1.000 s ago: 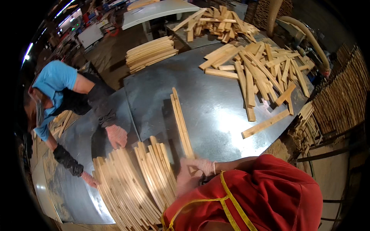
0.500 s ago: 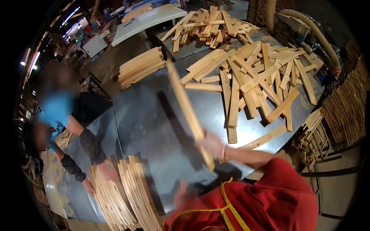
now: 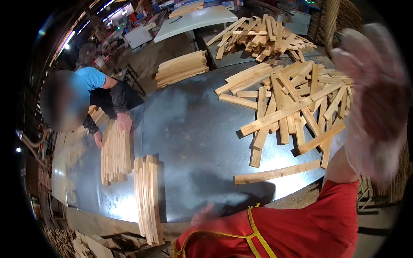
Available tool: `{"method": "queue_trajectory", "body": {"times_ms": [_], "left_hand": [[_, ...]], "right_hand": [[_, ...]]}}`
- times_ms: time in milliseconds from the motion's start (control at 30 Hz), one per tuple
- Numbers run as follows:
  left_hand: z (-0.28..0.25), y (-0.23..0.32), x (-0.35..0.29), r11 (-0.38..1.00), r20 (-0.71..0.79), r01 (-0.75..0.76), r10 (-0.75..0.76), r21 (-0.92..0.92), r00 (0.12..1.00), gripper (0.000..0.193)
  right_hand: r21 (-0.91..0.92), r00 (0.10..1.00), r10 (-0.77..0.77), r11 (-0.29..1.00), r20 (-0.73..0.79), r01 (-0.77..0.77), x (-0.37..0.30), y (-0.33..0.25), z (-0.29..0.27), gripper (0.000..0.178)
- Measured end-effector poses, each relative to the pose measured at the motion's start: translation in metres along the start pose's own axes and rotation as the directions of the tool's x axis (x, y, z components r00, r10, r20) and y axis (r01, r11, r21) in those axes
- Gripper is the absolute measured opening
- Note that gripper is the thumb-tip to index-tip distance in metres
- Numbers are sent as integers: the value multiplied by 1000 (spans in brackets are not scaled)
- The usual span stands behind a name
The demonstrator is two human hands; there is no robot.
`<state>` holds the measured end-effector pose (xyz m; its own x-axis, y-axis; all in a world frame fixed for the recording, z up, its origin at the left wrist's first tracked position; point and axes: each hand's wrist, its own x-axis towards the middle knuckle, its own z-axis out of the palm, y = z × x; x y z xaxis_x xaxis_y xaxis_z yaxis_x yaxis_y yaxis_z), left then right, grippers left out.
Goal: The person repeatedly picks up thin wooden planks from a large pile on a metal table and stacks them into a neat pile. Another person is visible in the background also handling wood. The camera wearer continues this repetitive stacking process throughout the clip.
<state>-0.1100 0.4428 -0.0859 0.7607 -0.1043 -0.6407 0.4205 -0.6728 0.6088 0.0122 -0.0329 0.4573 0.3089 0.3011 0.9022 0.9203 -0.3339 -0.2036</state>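
My right hand (image 3: pixel 372 103), in a pale glove with a dark reddish palm, is raised at the far right, close to the camera. Its fingers are apart and nothing shows in them. Beyond it lies a loose pile of wooden strips (image 3: pixel 279 122), with one long wooden strip (image 3: pixel 292 112) lying slantwise across its top. A single strip (image 3: pixel 277 173) rests apart, nearer to me. My left hand (image 3: pixel 203 215) is low by the table's near edge, smeared and partly hidden by my red sleeve. An even bundle of strips (image 3: pixel 147 198) lies to its left.
Across the metal table (image 3: pixel 185 129), a co-worker's hands (image 3: pixel 124 122) rest on another bundle of strips (image 3: pixel 116 155). Farther back are a stack of strips (image 3: pixel 183 69), a second loose pile (image 3: pixel 262 38), a white table (image 3: pixel 195 22) and a hose (image 3: pixel 332 26).
My right hand has let go of its wooden strip and swung up to the right. The co-worker's bundle has moved away from the near bundle, toward the far left. The view has shifted.
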Motion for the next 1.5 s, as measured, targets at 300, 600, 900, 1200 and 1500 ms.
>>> {"method": "queue_trajectory", "body": {"times_ms": [300,600,900,1200,1500], "left_hand": [[-50,94,-63,820,-35,-275,336,502,941,67],[-29,166,-17,754,7,-409,473,515,881,75],[-24,202,70,630,159,-413,420,658,893,79],[72,242,83,396,73,-561,768,727,636,51],[17,217,35,564,-192,-819,820,108,539,19]], "right_hand": [[-377,950,-20,915,312,143,115,-118,-7,94],[-509,930,169,860,328,23,112,-128,-5,96],[-377,973,96,926,210,-10,77,48,17,98],[-783,316,837,536,446,-315,-296,278,157,105],[-746,210,864,501,458,-439,-347,309,207,88]]}}
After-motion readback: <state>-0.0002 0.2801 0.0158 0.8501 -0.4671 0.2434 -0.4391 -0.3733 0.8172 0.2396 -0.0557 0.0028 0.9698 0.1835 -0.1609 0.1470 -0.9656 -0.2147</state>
